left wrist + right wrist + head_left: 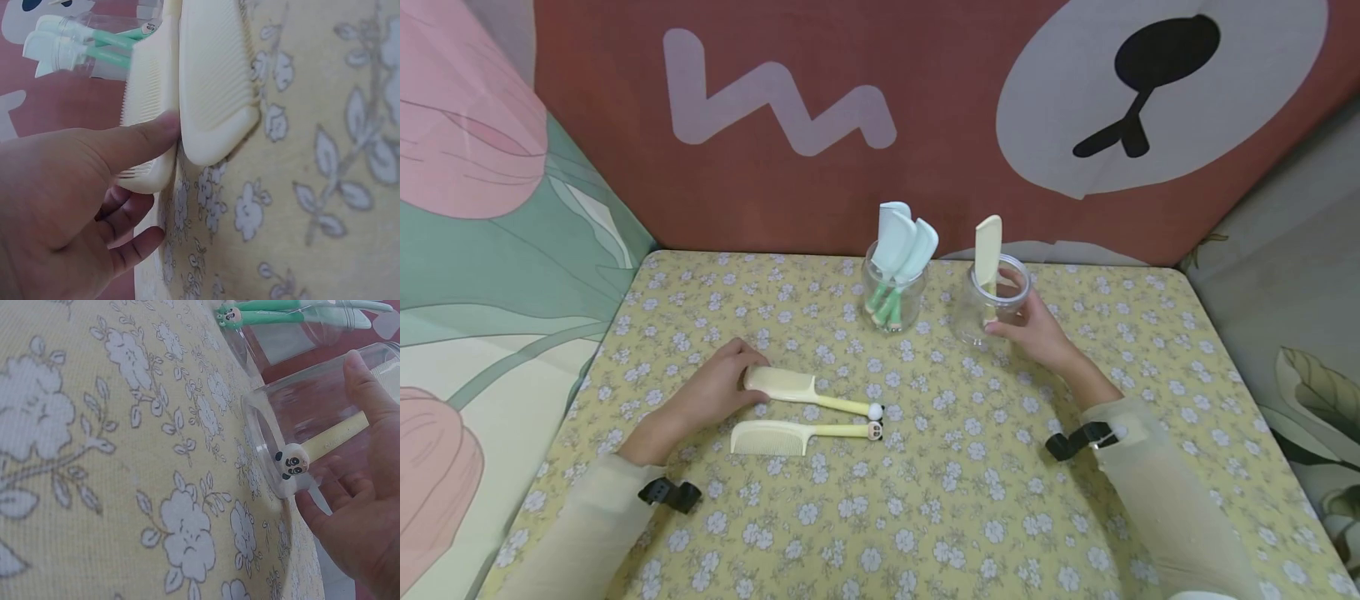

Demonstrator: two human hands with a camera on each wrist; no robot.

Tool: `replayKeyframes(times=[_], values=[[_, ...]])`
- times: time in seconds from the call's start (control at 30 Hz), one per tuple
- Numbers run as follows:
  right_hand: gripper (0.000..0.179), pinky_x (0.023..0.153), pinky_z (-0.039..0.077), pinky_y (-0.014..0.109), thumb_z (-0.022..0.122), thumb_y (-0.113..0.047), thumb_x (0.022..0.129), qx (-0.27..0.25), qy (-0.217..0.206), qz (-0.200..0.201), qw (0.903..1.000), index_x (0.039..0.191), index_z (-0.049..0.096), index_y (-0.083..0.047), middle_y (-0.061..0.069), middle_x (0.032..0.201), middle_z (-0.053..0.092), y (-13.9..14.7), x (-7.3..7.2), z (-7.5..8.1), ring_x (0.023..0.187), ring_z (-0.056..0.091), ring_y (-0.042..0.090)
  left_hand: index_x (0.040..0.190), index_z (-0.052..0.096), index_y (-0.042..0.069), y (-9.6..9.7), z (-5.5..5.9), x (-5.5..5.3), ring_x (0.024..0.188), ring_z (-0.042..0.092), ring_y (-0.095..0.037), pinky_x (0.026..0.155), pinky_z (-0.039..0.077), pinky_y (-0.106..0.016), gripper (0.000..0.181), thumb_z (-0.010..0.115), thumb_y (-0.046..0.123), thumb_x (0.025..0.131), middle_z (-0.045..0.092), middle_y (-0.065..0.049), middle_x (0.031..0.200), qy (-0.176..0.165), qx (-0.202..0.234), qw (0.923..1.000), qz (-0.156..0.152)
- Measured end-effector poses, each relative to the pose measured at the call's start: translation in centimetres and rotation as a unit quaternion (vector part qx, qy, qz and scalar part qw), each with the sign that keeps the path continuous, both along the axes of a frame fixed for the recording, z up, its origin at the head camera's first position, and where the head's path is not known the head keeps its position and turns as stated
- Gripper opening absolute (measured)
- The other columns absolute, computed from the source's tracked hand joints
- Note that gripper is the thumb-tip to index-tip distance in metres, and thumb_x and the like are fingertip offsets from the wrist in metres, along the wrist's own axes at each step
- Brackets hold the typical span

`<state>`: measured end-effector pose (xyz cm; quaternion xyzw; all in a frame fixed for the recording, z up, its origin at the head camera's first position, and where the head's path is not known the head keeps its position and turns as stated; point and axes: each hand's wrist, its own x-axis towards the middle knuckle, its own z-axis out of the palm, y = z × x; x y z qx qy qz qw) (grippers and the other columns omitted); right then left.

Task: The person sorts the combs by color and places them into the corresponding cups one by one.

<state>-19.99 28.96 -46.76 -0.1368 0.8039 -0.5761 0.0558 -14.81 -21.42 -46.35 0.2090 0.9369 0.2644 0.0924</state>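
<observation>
My left hand (pixel 718 383) pinches the end of a cream comb (pixel 786 384) between thumb and fingers. Its yellow handle points right, tipped with a small black-and-white figure. Just nearer to me lies a second cream comb (pixel 767 437), parallel to the first. At the right, my right hand (pixel 1045 332) grips a clear jar (pixel 964 325) from its right side. Inside that jar a cream comb (pixel 988 250) stands handle down; the right wrist view shows the panda head (pixel 292 461) on its handle close to the jar's base.
Left of the held jar stands another clear jar (pixel 868 292) with several pale blue combs (pixel 895 242), their green handles down. A flowered cloth (pixel 925 500) covers the table. Behind the table's back edge rises a reddish printed backdrop (pixel 775 200).
</observation>
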Motion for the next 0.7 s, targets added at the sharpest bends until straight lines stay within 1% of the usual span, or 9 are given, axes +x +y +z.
replayKeyframes(times=[0.17, 0.27, 0.33, 0.4, 0.47, 0.5, 0.57, 0.67, 0.7], values=[[0.091, 0.113, 0.034, 0.062, 0.071, 0.003, 0.094, 0.0, 0.0, 0.002, 1.0, 0.163, 0.015, -0.016, 0.025, 0.156, 0.034, 0.1, -0.1, 0.0, 0.143, 0.036, 0.041, 0.104, 0.067, 0.012, -0.5, 0.1, -0.1, 0.073, 0.05, -0.017, 0.064, 0.046, -0.031, 0.017, 0.078, 0.014, 0.091, 0.061, -0.003, 0.095, -0.042, 0.037, 0.9984, 0.005], [0.091, 0.113, 0.034, 0.062, 0.071, 0.003, 0.093, 0.002, 0.003, 0.002, 1.0, 0.163, 0.016, -0.017, 0.024, 0.156, 0.035, 0.1, -0.2, -0.1, 0.143, 0.036, 0.04, 0.104, 0.068, 0.015, -0.9, 0.3, -0.1, 0.065, 0.047, -0.016, 0.057, 0.043, -0.029, 0.012, 0.075, 0.015, 0.094, 0.062, 0.001, 0.085, -0.063, 0.069, 0.9956, 0.007], [0.091, 0.113, 0.034, 0.061, 0.071, 0.004, 0.093, 0.0, 0.005, 0.002, 1.0, 0.163, 0.016, -0.018, 0.024, 0.156, 0.036, 0.1, -0.3, -0.1, 0.143, 0.036, 0.04, 0.108, 0.07, 0.014, -1.1, 0.7, -0.1, 0.063, 0.045, -0.015, 0.056, 0.042, -0.028, 0.014, 0.074, 0.016, 0.095, 0.058, 0.0, 0.079, -0.064, 0.097, 0.9932, 0.009], [0.091, 0.112, 0.035, 0.062, 0.071, 0.004, 0.093, -0.002, 0.005, 0.002, 1.0, 0.163, 0.017, -0.019, 0.024, 0.156, 0.036, 0.1, -0.3, -0.2, 0.143, 0.037, 0.04, 0.111, 0.071, 0.011, -1.1, 1.0, -0.1, 0.065, 0.052, -0.015, 0.058, 0.047, -0.029, 0.016, 0.073, 0.015, 0.096, 0.06, -0.002, 0.081, -0.066, 0.138, 0.9882, 0.016], [0.091, 0.112, 0.035, 0.062, 0.071, 0.003, 0.093, -0.002, 0.006, 0.003, 1.0, 0.163, 0.017, -0.02, 0.024, 0.156, 0.036, 0.2, -0.4, -0.3, 0.142, 0.037, 0.04, 0.113, 0.071, 0.007, -0.9, 1.5, -0.1, 0.069, 0.06, -0.018, 0.06, 0.053, -0.032, 0.018, 0.072, 0.015, 0.097, 0.064, -0.006, 0.085, -0.067, 0.185, 0.9802, 0.024], [0.091, 0.112, 0.035, 0.062, 0.071, 0.003, 0.093, -0.003, 0.007, 0.003, 1.0, 0.163, 0.017, -0.02, 0.024, 0.156, 0.036, 0.2, -0.4, -0.3, 0.142, 0.037, 0.04, 0.113, 0.071, 0.005, -0.7, 1.7, -0.1, 0.071, 0.062, -0.021, 0.061, 0.054, -0.033, 0.018, 0.071, 0.014, 0.098, 0.065, -0.008, 0.088, -0.068, 0.21, 0.9749, 0.028], [0.091, 0.112, 0.035, 0.062, 0.071, 0.002, 0.093, -0.003, 0.008, 0.003, 1.0, 0.163, 0.017, -0.02, 0.024, 0.155, 0.036, 0.2, -0.4, -0.4, 0.142, 0.037, 0.04, 0.114, 0.07, 0.002, -0.3, 2.2, -0.2, 0.073, 0.063, -0.025, 0.06, 0.054, -0.035, 0.019, 0.069, 0.013, 0.099, 0.068, -0.012, 0.095, -0.075, 0.261, 0.9617, 0.038], [0.091, 0.112, 0.035, 0.062, 0.072, 0.002, 0.093, -0.005, 0.008, 0.003, 0.9999, 0.163, 0.017, -0.019, 0.024, 0.155, 0.036, 0.3, -0.3, -0.4, 0.142, 0.037, 0.041, 0.115, 0.07, -0.001, 0.5, 2.9, -0.3, 0.064, 0.051, -0.024, 0.054, 0.045, -0.033, 0.021, 0.066, 0.015, 0.101, 0.065, -0.012, 0.093, -0.074, 0.318, 0.9435, 0.057], [0.091, 0.112, 0.035, 0.062, 0.072, 0.003, 0.093, -0.006, 0.008, 0.002, 0.9999, 0.163, 0.017, -0.019, 0.024, 0.156, 0.036, 0.2, -0.3, -0.4, 0.143, 0.037, 0.04, 0.116, 0.069, -0.002, 0.8, 3.0, -0.4, 0.063, 0.046, -0.021, 0.053, 0.042, -0.031, 0.022, 0.065, 0.015, 0.102, 0.064, -0.011, 0.092, -0.071, 0.331, 0.939, 0.063]])
